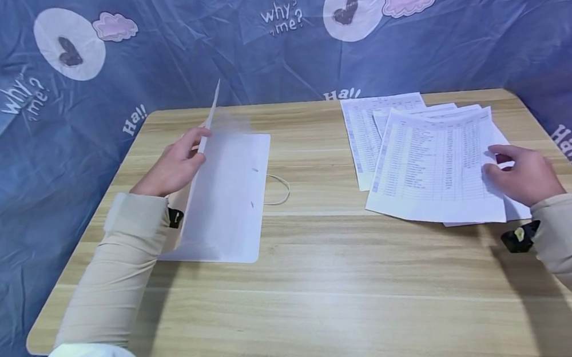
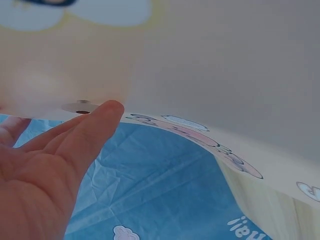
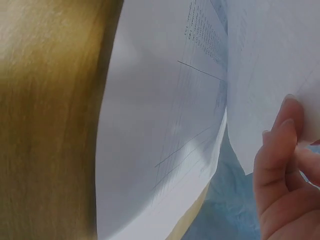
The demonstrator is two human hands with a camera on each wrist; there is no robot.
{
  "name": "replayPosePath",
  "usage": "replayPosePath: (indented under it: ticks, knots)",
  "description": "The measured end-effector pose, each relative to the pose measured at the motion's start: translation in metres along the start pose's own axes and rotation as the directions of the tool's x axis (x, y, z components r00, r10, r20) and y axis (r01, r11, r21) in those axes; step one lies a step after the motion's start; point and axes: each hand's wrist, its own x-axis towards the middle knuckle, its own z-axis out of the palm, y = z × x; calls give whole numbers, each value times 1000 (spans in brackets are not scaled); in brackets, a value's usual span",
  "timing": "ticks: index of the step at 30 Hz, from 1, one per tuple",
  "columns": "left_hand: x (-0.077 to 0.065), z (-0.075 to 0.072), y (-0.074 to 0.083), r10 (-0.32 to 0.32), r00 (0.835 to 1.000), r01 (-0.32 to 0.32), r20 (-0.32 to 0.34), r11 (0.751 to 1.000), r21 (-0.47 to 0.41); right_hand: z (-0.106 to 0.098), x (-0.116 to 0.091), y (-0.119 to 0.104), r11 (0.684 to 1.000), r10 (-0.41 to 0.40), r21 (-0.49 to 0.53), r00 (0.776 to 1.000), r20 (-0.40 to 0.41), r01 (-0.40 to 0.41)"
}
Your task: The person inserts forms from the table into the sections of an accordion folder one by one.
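Observation:
To the left in the head view lies a folder [image 1: 237,206] with a pale inside, its cover [image 1: 213,108] raised almost upright. My left hand [image 1: 173,163] pinches the cover's edge. From the left wrist view, fingertips [image 2: 112,109] rest on the outer face, near a round metal eyelet [image 2: 82,107] and cartoon prints. At the right, my right hand [image 1: 523,174] pinches the right edge of a printed sheet of paper [image 1: 434,164], the top one of a spread stack. In the right wrist view the sheet's underside [image 3: 265,75] lifts off the papers [image 3: 155,100] below.
A thin looped cord [image 1: 281,190] extends from the folder's right side. Other printed sheets [image 1: 362,136] fan out behind and under the top one. Wooden tabletop [image 1: 318,244] runs between folder and papers. A blue printed curtain [image 1: 231,40] hangs behind the table.

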Motion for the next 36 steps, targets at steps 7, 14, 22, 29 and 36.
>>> replayPosePath:
  ticks: [7, 14, 22, 29, 36]
  knots:
    - [-2, -2, -1, -2, 1000, 2, -16, 1000, 8, 1, 0, -3, 1000, 15, 3, 1000, 2, -15]
    - [-3, -4, -2, 3, 1000, -3, -16, 1000, 9, 1, 0, -4, 999, 23, 42, 999, -26, -22]
    - [-3, -6, -2, 17, 1000, -16, -22, 999, 28, 0, 0, -8, 993, 78, 91, 996, -50, -73]
    - [-3, -9, -2, 22, 999, -21, -33, 999, 35, 0, 1, -10, 984, 119, 141, 989, -84, -106]
    - [-4, -12, -1, 19, 999, -18, -36, 999, 31, 0, 1, -13, 971, 150, 209, 979, -135, -120]
